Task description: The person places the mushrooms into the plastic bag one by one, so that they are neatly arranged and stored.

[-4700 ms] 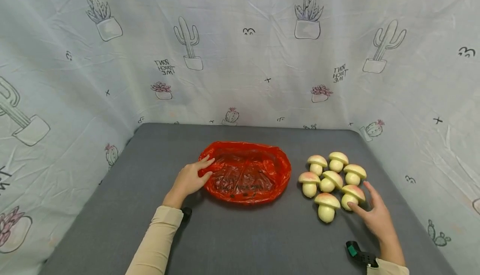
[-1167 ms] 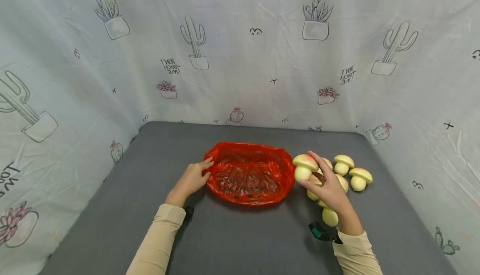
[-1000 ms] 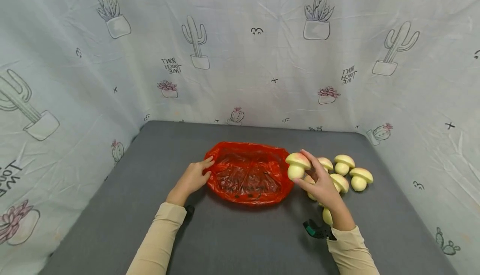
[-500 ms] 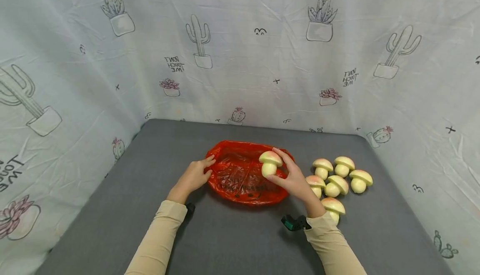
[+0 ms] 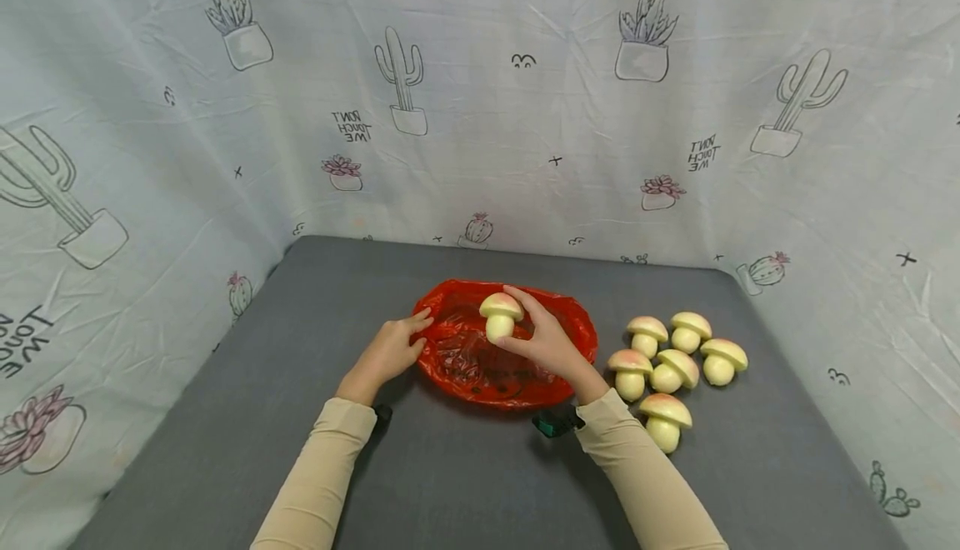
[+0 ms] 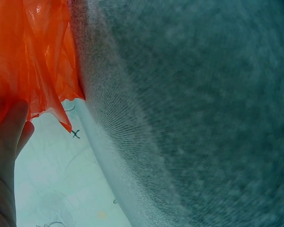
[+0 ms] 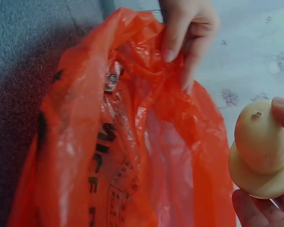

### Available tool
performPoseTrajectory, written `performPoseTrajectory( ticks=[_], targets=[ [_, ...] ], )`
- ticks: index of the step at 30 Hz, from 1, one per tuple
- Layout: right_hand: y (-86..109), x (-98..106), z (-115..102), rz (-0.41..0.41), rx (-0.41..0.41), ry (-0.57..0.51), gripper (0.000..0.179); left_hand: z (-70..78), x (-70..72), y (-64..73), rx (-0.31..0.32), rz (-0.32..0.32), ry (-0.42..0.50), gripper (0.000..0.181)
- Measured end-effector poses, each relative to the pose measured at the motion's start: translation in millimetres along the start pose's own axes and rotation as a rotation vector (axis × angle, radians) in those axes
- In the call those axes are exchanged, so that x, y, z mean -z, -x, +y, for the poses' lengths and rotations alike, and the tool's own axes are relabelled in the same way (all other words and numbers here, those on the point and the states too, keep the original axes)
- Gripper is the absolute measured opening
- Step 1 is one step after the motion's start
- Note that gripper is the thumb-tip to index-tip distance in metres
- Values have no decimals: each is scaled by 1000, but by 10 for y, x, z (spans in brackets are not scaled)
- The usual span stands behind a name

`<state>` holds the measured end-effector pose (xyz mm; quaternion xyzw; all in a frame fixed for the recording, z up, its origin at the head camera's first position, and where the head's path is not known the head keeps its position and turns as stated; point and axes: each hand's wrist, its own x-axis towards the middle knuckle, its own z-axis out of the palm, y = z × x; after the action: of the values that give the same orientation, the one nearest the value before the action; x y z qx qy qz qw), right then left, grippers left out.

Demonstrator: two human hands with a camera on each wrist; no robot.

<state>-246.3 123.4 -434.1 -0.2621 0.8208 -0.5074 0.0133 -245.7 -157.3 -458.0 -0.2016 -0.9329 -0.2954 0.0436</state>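
bag: red, black lettering | mushrooms: pale yellow, pink-tinged | tabletop: grey | backdrop: whitish, cactus-patterned | sleeves: beige

Right wrist view: red bag cut off below; black print, perhaps "NICE", partly lost in folds.

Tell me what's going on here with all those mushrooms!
A person is holding a mushroom in their right hand, over an open red bag. Their left hand holds the bag by its edge. Six other mushrooms sit in a group on the gray table, to the right of the bag. The held mushroom hasn't been let go yet.
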Motion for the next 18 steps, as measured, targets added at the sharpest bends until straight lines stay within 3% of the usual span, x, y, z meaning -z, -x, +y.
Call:
performPoseTrajectory(
  ticks=[11, 18],
  targets=[
    [-300, -222, 49, -65, -23, 94, 80, 5, -27, -7, -19, 30, -38, 42],
    [-402, -366, 82, -93, -61, 56, 79, 16, -30, -4, -18, 33, -43, 42]
  ],
)
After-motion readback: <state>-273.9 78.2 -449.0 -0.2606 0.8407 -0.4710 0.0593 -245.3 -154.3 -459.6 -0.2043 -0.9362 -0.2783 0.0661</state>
